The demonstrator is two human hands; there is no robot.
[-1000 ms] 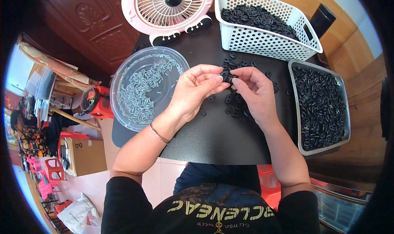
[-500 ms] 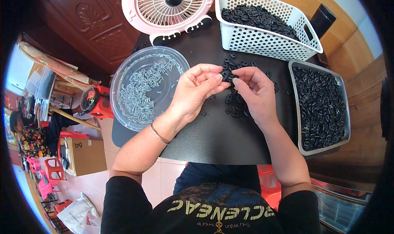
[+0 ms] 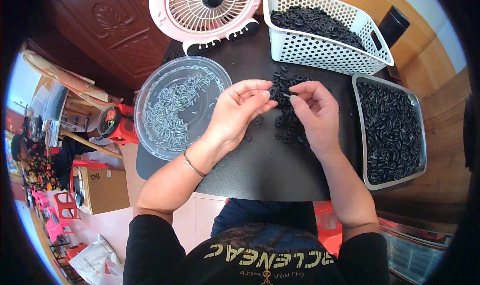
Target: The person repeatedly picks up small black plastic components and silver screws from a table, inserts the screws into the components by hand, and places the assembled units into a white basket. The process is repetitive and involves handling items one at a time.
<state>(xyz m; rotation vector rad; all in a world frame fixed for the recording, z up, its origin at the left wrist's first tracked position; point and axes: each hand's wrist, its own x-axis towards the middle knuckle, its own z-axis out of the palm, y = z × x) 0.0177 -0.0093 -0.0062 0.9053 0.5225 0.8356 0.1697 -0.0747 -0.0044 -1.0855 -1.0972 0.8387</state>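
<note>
Both my hands are raised over the dark table, fingertips a short gap apart. My left hand (image 3: pixel 240 105) is closed in a pinch on a small black plastic piece (image 3: pixel 273 94), which blends with the pile behind it. Between the thumb and forefinger of my right hand (image 3: pixel 317 112) sits a small silver screw (image 3: pixel 287 95), pointing toward the left hand. Beneath and behind the fingers lies a loose pile of black plastic pieces (image 3: pixel 286 121). To the left stands a round clear tub (image 3: pixel 209 97) holding many silver screws (image 3: pixel 167 117).
A white perforated basket (image 3: pixel 320 55) of black pieces stands at the back right. A metal tray (image 3: pixel 369 180) heaped with black pieces is at the right. The pink fan (image 3: pixel 200 34) stands at the back left. Beyond the table are a cardboard box (image 3: pixel 107 190) and another person (image 3: pixel 42 160).
My right hand has drawn slightly to the right, away from the left hand, and the silver screw in its fingertips now shows. My left hand has barely moved.
</note>
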